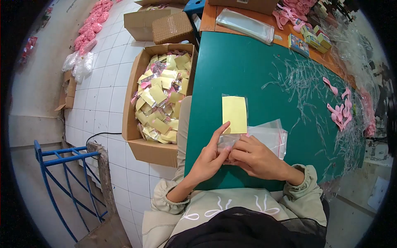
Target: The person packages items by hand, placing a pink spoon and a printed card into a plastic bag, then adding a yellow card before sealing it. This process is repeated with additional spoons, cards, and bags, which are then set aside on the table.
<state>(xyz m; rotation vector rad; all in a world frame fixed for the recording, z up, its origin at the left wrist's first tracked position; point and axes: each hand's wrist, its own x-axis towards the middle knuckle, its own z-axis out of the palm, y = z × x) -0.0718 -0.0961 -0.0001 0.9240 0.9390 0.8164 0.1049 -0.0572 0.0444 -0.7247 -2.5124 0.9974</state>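
Left hand [212, 158]: index extended to card [234, 115]. Right hand [253, 155]: fingers curled at film [223, 141]. Pinch, both hands: cannot tell. Best keep card flat.

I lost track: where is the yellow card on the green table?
In the head view, the yellow card is just right of centre, beyond the clear bags, with the left hand at its lower-left corner.
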